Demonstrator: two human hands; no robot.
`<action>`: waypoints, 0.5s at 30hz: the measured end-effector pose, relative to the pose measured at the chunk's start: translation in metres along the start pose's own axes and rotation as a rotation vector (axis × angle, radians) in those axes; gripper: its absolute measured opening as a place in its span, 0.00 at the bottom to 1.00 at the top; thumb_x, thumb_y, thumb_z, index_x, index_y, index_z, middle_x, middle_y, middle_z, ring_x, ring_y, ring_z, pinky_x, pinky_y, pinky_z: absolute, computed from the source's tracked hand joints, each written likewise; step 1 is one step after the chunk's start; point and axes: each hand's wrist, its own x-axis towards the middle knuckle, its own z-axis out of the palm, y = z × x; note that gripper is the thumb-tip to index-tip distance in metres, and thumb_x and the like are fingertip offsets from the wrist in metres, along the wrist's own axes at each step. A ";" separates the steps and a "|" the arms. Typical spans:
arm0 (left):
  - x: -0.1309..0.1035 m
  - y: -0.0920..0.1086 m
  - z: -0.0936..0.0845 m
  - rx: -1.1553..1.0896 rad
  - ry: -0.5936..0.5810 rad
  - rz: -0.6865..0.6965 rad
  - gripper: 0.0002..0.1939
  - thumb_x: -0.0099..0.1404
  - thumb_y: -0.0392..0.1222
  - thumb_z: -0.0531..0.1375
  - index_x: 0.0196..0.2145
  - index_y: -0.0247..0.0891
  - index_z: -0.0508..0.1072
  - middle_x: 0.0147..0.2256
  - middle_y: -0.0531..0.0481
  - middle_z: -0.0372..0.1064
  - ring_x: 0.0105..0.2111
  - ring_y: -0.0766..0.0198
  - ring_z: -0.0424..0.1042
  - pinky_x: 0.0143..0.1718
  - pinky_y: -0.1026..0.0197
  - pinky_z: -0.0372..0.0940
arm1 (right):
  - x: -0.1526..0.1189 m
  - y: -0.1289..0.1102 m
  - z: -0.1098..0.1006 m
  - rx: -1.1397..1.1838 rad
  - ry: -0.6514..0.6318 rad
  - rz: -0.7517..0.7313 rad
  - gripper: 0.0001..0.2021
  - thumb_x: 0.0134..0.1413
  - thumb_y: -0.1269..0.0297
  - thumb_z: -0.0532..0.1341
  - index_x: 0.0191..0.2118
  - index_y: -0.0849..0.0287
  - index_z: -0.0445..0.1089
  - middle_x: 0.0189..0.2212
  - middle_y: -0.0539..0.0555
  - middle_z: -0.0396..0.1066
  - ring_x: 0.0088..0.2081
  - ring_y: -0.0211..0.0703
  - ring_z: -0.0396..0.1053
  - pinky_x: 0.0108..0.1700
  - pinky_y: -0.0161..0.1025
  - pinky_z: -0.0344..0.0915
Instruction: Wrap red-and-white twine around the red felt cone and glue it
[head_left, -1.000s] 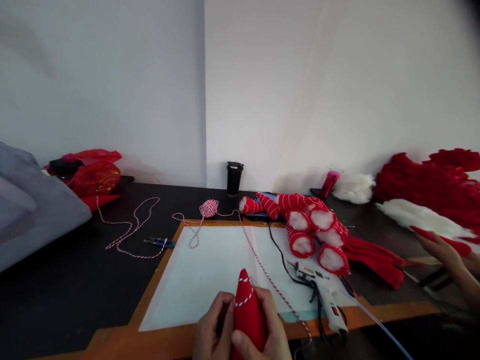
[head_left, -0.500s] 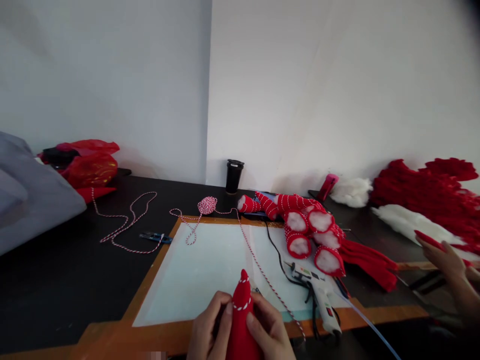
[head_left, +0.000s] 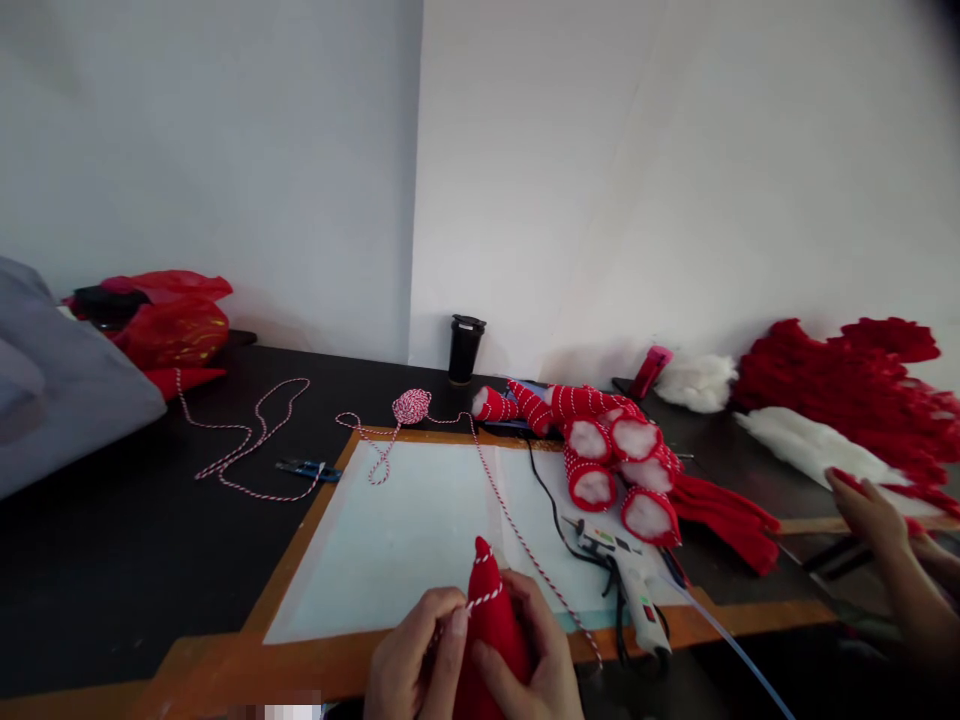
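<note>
Red fabric cone is sitting between both hands, base being cut off by the frame. Left hand is pinching red-and-white twisted cord, thumb and finger together, hiding its onward run. Right hand is clamping the cone. Tip is pointing away and upward, long axis running near-to-far.

Note the smooth, plastic-looking glue gun. To its left, compare matt, felt-like cloth on the cone with twisted fibre in the ball of cord. Partly beneath it, observe the smooth, paper-like finish of the sheet; just behind, fluffy, cottony stuffing within matt cloth tubes.
</note>
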 end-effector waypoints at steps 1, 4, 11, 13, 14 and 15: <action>0.001 0.000 -0.001 0.009 -0.021 -0.002 0.12 0.74 0.46 0.51 0.35 0.42 0.69 0.24 0.56 0.63 0.22 0.67 0.64 0.25 0.69 0.60 | -0.001 -0.007 0.003 0.109 0.003 0.022 0.26 0.47 0.61 0.71 0.54 0.54 0.71 0.51 0.57 0.76 0.51 0.53 0.74 0.54 0.43 0.69; 0.002 -0.001 -0.003 0.030 -0.078 -0.022 0.12 0.74 0.46 0.51 0.35 0.42 0.68 0.24 0.56 0.63 0.22 0.67 0.65 0.25 0.68 0.61 | -0.002 -0.023 0.013 0.503 -0.054 0.181 0.25 0.46 0.52 0.71 0.50 0.51 0.68 0.42 0.56 0.79 0.37 0.49 0.78 0.37 0.39 0.73; -0.002 0.001 0.000 0.062 -0.084 0.022 0.11 0.75 0.43 0.49 0.36 0.41 0.67 0.28 0.53 0.68 0.28 0.64 0.70 0.33 0.66 0.65 | -0.011 -0.001 0.010 0.451 0.096 0.311 0.24 0.45 0.45 0.72 0.46 0.50 0.77 0.51 0.55 0.77 0.56 0.57 0.70 0.60 0.50 0.64; -0.002 0.001 0.001 0.080 -0.089 0.063 0.09 0.74 0.41 0.50 0.37 0.41 0.68 0.30 0.52 0.69 0.29 0.64 0.71 0.33 0.66 0.65 | -0.014 0.004 0.009 0.276 0.190 0.239 0.21 0.49 0.44 0.70 0.46 0.49 0.79 0.55 0.54 0.74 0.61 0.56 0.65 0.65 0.50 0.57; -0.002 0.001 0.001 0.083 -0.094 0.080 0.09 0.74 0.40 0.50 0.38 0.41 0.68 0.31 0.52 0.69 0.30 0.64 0.71 0.34 0.66 0.65 | -0.016 0.004 0.009 0.223 0.187 0.189 0.22 0.50 0.43 0.69 0.47 0.49 0.79 0.55 0.54 0.74 0.61 0.57 0.65 0.66 0.51 0.56; -0.002 0.001 0.001 0.083 -0.098 0.089 0.08 0.74 0.40 0.51 0.39 0.41 0.68 0.31 0.51 0.69 0.30 0.64 0.72 0.34 0.66 0.65 | -0.016 0.001 0.011 0.193 0.161 0.142 0.23 0.49 0.43 0.69 0.49 0.49 0.78 0.55 0.55 0.73 0.60 0.57 0.65 0.66 0.51 0.56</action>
